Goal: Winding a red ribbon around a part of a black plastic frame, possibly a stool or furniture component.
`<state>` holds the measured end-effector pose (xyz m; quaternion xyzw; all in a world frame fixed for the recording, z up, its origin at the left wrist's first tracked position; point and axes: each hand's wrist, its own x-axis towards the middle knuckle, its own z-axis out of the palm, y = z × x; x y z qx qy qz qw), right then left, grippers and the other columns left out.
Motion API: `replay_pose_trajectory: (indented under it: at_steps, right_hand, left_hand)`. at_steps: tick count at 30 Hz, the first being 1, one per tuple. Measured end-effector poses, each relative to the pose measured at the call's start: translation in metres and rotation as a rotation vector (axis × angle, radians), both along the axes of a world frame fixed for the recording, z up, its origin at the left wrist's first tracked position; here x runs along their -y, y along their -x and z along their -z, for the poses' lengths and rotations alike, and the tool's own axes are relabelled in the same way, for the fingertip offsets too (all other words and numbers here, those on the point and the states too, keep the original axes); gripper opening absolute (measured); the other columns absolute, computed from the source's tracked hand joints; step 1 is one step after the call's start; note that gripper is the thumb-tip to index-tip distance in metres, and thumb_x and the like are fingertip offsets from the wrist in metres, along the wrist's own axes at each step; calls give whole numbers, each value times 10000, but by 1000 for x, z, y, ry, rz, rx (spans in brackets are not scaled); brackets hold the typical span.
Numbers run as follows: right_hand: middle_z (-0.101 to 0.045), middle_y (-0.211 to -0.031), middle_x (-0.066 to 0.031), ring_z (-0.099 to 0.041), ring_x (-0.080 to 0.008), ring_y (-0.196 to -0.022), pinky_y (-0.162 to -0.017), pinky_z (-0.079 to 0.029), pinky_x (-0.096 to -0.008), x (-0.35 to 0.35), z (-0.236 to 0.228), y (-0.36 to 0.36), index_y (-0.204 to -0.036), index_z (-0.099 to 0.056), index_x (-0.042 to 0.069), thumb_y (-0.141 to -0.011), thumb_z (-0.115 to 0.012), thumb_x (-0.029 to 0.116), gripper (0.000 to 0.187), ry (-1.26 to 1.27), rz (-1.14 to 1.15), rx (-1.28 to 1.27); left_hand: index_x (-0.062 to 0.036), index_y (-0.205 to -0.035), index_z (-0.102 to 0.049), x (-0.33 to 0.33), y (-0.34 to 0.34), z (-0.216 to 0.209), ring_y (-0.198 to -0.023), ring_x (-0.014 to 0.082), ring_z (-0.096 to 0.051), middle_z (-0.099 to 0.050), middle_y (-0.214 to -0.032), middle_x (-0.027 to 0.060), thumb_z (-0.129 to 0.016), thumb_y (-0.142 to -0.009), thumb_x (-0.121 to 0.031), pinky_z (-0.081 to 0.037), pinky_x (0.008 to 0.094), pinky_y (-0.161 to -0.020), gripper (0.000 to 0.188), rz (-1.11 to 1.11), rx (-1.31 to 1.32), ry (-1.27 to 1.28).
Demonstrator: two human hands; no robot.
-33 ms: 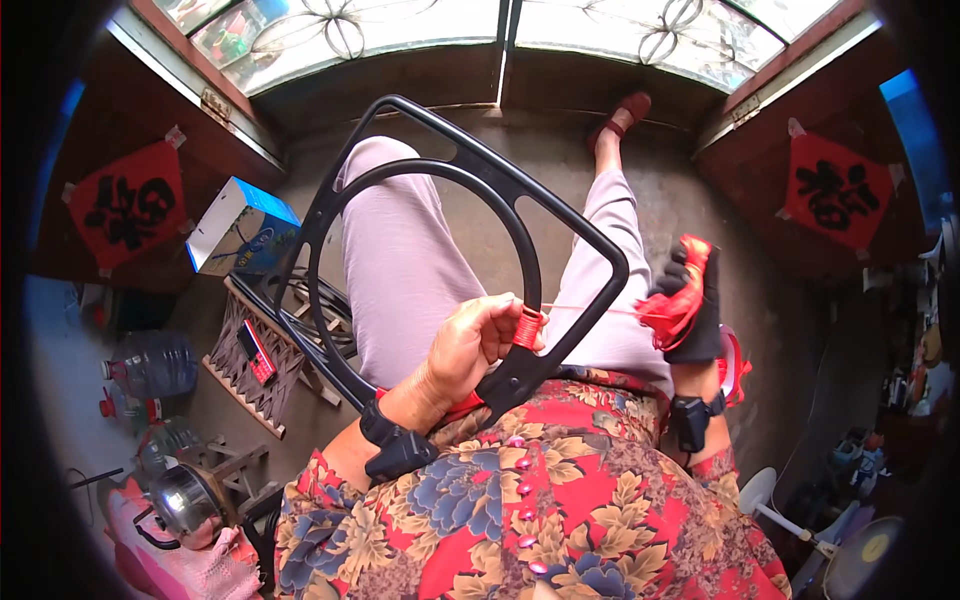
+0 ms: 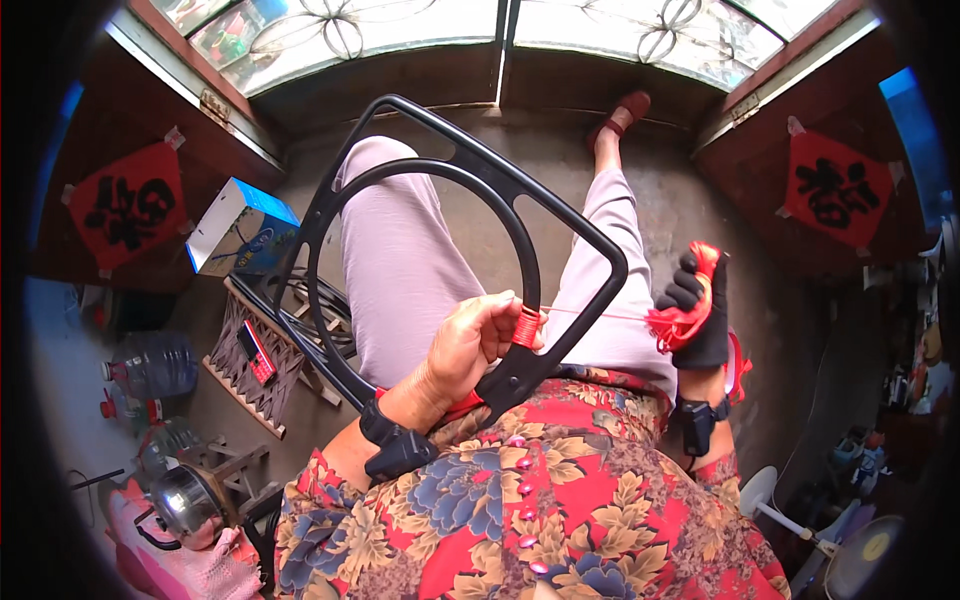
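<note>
A black frame (image 2: 470, 155), angular on the outside with a round ring inside, leans tilted across my lap. My left hand (image 2: 462, 348) is bare and closed around the ring's lower right part, where red cord is wound in tight turns (image 2: 527, 328). From those turns a thin red strand runs taut to the right. At its other end, my right hand (image 2: 708, 325), in a black glove, is closed on a loose bundle of red cord (image 2: 682, 322). Some red strands also hang beside that wrist.
On the left are a folding stool (image 2: 262, 375) with a red phone (image 2: 257, 352) on it, a blue and white box (image 2: 245, 228), plastic bottles (image 2: 160, 365) and a metal kettle (image 2: 188, 508). A fan (image 2: 860, 562) stands at lower right. Glazed doors (image 2: 500, 65) lie ahead.
My right hand has shifted slightly right with the cord bundle, and the strand follows it. My left hand and the black frame have stayed in place.
</note>
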<state>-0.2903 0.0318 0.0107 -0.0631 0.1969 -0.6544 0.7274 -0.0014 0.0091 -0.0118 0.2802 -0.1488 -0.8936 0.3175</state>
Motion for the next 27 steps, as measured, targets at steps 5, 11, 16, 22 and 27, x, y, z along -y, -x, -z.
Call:
replay_pose_trajectory:
  at_steps: [5,11,16,22,27]
  right_hand:
    - [-384,-621,33,-377,-61,-522,-504,-322,-213,-22,-8,9,-977,-513,47,-959,-460,422,378,-171,34,-288]
    - [-587,-1183,-138,-567,-212,-1089,-997,-413,-329,-23,42,8,-1224,-513,-35,-934,-490,127,333,-183,-136,-339]
    - [-596,-1076,-47,-581,-129,-944,-903,-441,-275,24,-15,-64,-1231,-506,-5,-852,-626,136,422,-6,-507,-807]
    - [-574,-1091,-85,-528,-114,-994,-872,-441,-280,76,-27,-95,-1178,-547,13,-854,-623,217,390,343,-726,-1094]
    - [-653,-950,-87,-617,-104,-819,-740,-511,-252,55,27,-107,-1096,-580,-25,-939,-498,440,498,-64,-584,-177]
  left_hand:
    - [-16,-963,-585,0,11,-14,-698,166,-663,-661,-801,101,-536,-931,-181,-547,253,-643,176,-14,211,145]
    - [-45,-905,-561,1,12,-12,-695,134,-657,-643,-764,63,-571,-916,-155,-542,226,-625,111,18,326,295]
    - [-48,-883,-557,-1,11,-13,-704,108,-641,-643,-768,49,-584,-908,-171,-511,214,-631,128,11,272,295]
    - [-45,-972,-610,1,9,-15,-678,78,-612,-657,-802,39,-622,-873,-248,-458,198,-570,227,-57,332,433]
    - [-48,-996,-626,2,4,-4,-665,65,-594,-647,-792,14,-550,-912,-283,-436,193,-557,261,-58,396,252]
